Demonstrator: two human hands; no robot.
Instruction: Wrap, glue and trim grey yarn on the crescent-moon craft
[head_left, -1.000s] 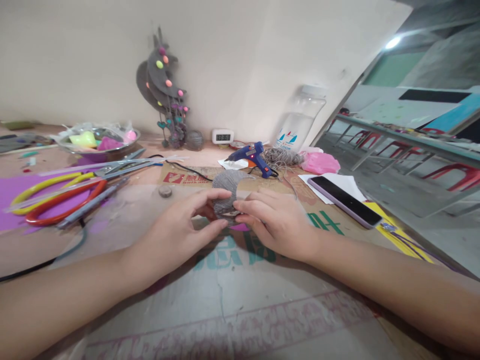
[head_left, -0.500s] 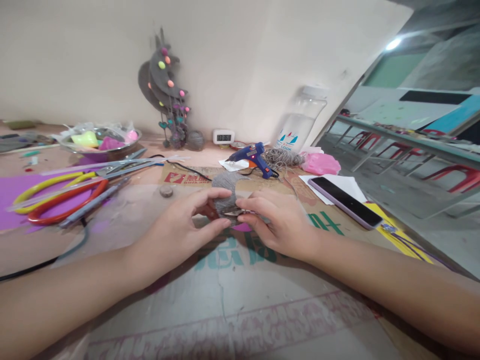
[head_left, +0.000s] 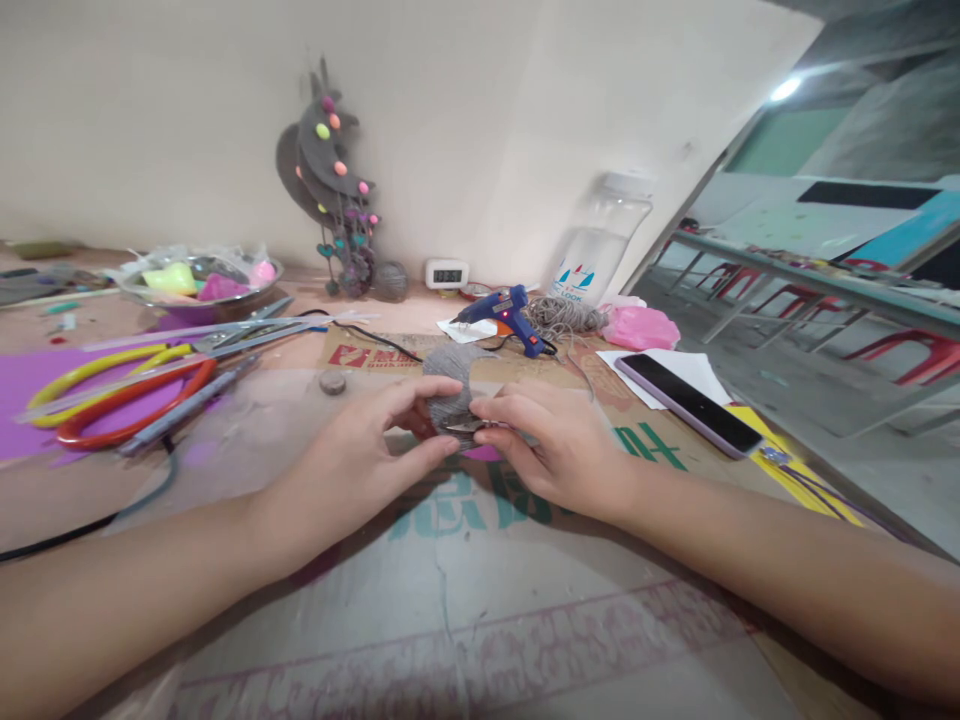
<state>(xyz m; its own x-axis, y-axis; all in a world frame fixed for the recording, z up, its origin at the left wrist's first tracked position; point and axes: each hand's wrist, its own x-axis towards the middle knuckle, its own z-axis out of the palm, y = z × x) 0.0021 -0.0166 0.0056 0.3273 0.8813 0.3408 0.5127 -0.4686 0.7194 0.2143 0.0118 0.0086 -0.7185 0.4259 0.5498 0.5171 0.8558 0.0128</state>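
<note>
Our right hand (head_left: 555,440) pinches the grey crescent (head_left: 448,385), partly hiding its lower tip; our left hand (head_left: 367,435) grips its left side, the piece between both.

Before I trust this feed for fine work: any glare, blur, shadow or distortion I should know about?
Head view: fine detail is soft on the gray piece between left hand and right hand; head view: shadows darken the cardboard beneath both arms; head view: a lamp glares at upper right; head view: the bottle leans, likely wide-angle distortion.
</note>
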